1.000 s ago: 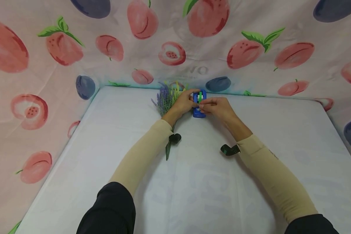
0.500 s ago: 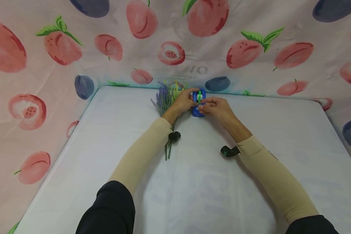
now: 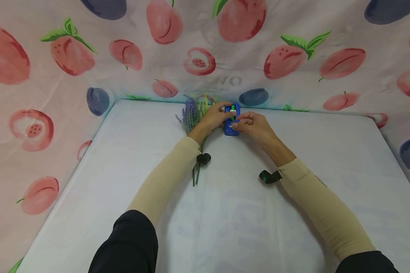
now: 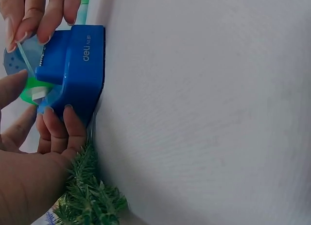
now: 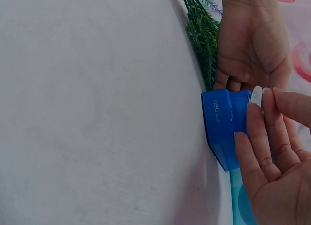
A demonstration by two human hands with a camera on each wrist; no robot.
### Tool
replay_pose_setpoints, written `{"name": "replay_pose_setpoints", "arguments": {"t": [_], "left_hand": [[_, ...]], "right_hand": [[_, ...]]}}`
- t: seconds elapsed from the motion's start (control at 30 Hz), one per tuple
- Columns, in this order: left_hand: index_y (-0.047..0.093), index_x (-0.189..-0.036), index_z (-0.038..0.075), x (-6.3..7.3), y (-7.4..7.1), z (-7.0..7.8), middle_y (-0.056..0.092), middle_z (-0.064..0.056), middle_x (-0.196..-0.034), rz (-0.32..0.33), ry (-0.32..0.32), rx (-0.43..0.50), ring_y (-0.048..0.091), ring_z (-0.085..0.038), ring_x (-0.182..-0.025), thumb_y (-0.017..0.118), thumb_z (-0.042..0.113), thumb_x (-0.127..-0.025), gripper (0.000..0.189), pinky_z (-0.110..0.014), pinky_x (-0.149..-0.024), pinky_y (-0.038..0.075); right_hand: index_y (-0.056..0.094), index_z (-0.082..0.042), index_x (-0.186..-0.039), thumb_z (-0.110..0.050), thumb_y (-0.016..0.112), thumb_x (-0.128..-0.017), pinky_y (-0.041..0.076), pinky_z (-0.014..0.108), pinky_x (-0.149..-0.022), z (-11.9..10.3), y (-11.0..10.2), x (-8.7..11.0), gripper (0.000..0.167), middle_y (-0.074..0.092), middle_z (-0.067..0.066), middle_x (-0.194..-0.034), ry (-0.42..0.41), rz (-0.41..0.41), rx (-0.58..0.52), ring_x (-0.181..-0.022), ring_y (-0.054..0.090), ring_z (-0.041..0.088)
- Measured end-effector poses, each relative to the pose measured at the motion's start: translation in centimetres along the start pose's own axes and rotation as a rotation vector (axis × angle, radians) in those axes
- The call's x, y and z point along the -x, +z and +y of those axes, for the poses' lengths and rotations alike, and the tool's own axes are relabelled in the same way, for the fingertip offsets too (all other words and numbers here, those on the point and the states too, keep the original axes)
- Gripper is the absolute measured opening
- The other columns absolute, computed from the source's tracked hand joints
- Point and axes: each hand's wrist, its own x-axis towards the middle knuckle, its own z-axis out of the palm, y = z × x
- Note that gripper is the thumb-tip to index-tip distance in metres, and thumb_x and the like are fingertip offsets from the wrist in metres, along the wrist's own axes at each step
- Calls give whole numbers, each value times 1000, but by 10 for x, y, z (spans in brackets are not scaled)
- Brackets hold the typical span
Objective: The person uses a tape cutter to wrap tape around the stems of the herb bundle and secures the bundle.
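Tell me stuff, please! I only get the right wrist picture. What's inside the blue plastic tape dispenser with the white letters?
Observer: A bright green piece sits inside the blue plastic tape dispenser; the left wrist view shows it.
Operator: Cool! What are the bare left hand's fingertips doing? I can't see them.
Observer: In the left wrist view, its curled fingertips touch the dispenser's blue side.
Operator: And are the feathery green-and-purple flowers just those colours?
Observer: No, the head view shows yellow tops beside the purple ones.
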Motion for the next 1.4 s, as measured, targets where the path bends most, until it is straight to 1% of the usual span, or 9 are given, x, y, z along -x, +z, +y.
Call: {"name": "replay_pose_setpoints", "arguments": {"t": [0.17, 0.23, 0.33, 0.53, 0.73, 0.83, 1.0, 1.23, 1.4], "left_hand": [[55, -146, 19, 1, 1, 0, 60, -13, -114, -3, -1, 37, 65, -25, -93, 69, 27, -98, 51, -47, -86, 56], [55, -146, 19, 1, 1, 0, 60, -12, -112, -8, -3, 44, 66, -26, -93, 70, 27, -98, 51, -48, -86, 56], [55, -146, 19, 1, 2, 0, 60, -12, -107, -8, -3, 41, 64, -26, -90, 71, 27, -98, 52, -48, -85, 55], [54, -147, 19, 0, 4, -1, 58, -9, -98, 8, 3, -9, 58, -25, -82, 70, 28, -98, 52, -43, -77, 52], [54, -146, 19, 0, 3, 0, 55, -7, -92, 45, 29, -70, 48, -20, -75, 68, 29, -99, 50, -33, -67, 40], [54, -146, 19, -1, 4, 0, 54, -6, -92, 51, 36, -75, 47, -19, -76, 69, 27, -99, 50, -31, -67, 38], [55, -146, 16, -3, 5, -2, 50, -5, -87, 56, 72, -56, 42, -17, -71, 70, 22, -98, 50, -30, -67, 35], [57, -145, 17, -7, 4, -8, 48, -4, -86, 51, 110, -1, 41, -16, -68, 71, 19, -97, 50, -29, -63, 36], [57, -144, 17, -9, 4, -13, 47, -4, -86, 44, 133, 17, 40, -15, -67, 71, 19, -97, 49, -29, -62, 37]], "right_hand": [[60, 1, -120, -20, 79, -90, 51, 36, -86, 0, -2, 4, 42, 69, -2, -80, -22, -3, 73, -88, 64, 19], [59, 2, -121, -20, 79, -91, 51, 36, -87, 1, -3, 5, 42, 69, -1, -81, -23, -7, 86, -89, 64, 19], [59, 1, -121, -20, 79, -91, 51, 36, -89, 4, -3, 5, 42, 70, -1, -82, -25, -10, 72, -91, 65, 20], [60, 1, -122, -22, 78, -92, 51, 35, -89, 8, -2, 6, 42, 69, -3, -84, -28, -10, 65, -98, 63, 28], [60, 0, -120, -22, 74, -95, 47, 34, -90, 7, 1, 5, 36, 70, -1, -93, -16, -7, 42, -102, 63, 24], [60, 0, -119, -21, 73, -96, 47, 35, -91, 8, 1, 5, 34, 71, -1, -93, -16, -6, 29, -105, 63, 27], [60, 0, -117, -22, 72, -96, 47, 35, -90, 8, 1, 5, 32, 72, -1, -92, -18, -7, 33, -107, 63, 31], [61, 0, -119, -27, 76, -94, 45, 36, -87, 6, 1, 7, 39, 70, -1, -92, -19, 1, 69, -102, 62, 30], [62, -2, -118, -26, 75, -95, 46, 39, -90, 3, 2, 10, 36, 72, 9, -99, 1, 8, 70, -105, 62, 32]]}}
